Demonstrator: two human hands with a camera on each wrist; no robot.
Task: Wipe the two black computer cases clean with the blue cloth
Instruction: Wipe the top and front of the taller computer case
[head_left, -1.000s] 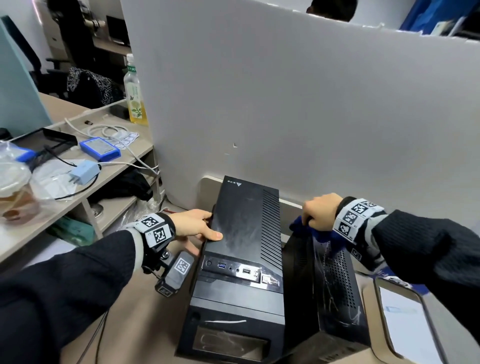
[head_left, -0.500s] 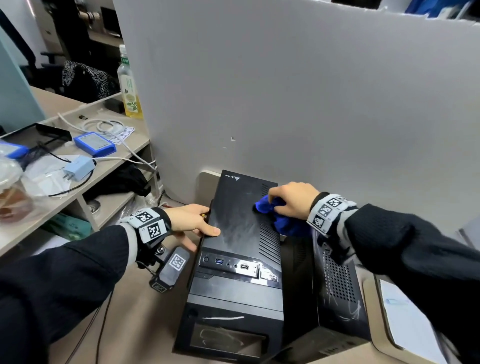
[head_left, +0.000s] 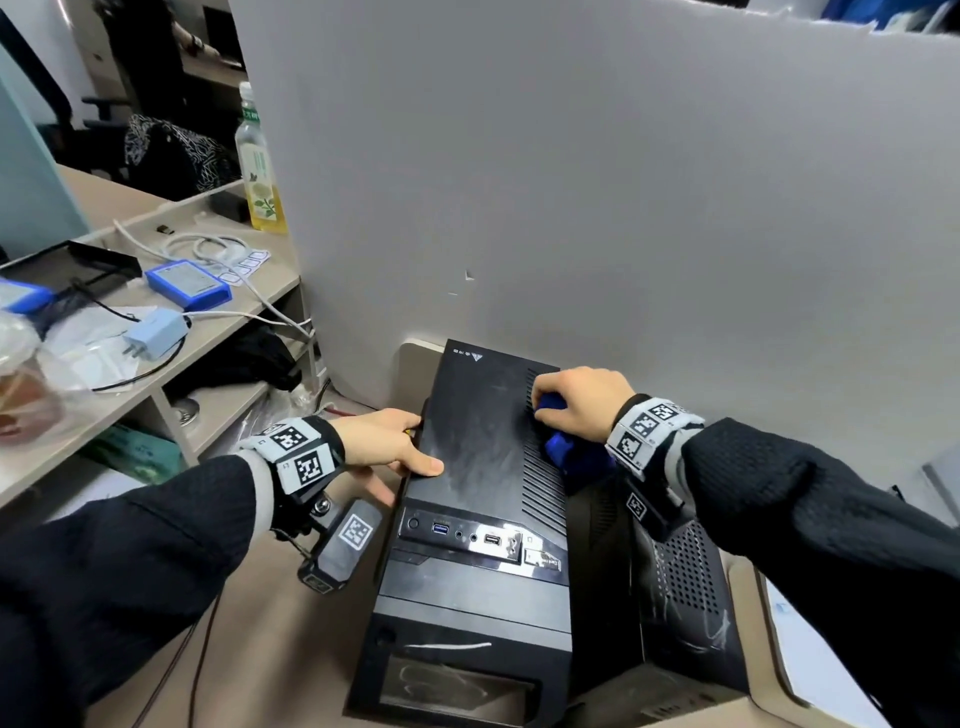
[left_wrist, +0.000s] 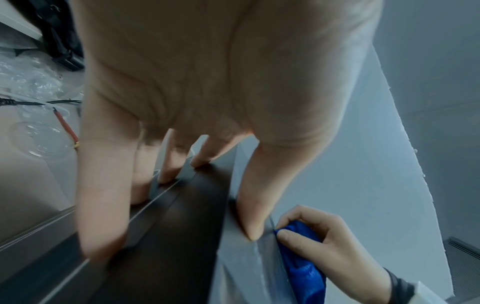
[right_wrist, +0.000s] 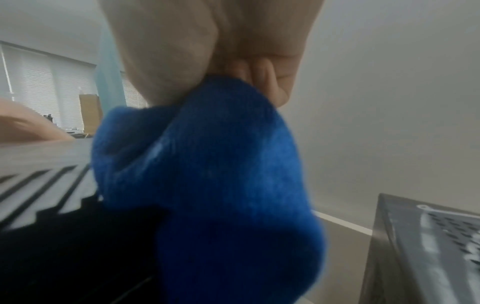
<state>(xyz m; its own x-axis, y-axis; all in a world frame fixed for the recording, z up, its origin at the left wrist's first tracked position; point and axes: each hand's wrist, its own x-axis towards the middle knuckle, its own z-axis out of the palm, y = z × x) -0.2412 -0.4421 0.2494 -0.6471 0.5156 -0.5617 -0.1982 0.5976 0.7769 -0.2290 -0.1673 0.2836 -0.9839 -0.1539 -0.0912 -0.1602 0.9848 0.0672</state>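
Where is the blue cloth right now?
Head view, right of centre: the blue cloth is bunched in the right hand, on the vent slots along the top edge of the taller black case, beside the lower black case.

A blue cloth (head_left: 560, 448) lies mostly hidden under the right grip (head_left: 582, 402) on the left computer case (head_left: 483, 431), with only two folds showing from the head camera. The rear top of the right computer case (head_left: 680, 587) vanishes behind the wrist band and dark sleeve. Fingers of the left grip (head_left: 382, 441) drop out of sight down the case's side in that view. At the right wrist, blur smears the cloth's weave and the vent slots (right_wrist: 39, 181). The bottle (head_left: 260, 171) label and the case's rear logo (head_left: 470, 355) are too small to read. A plastic cup (head_left: 21, 384) is cut by the left edge.
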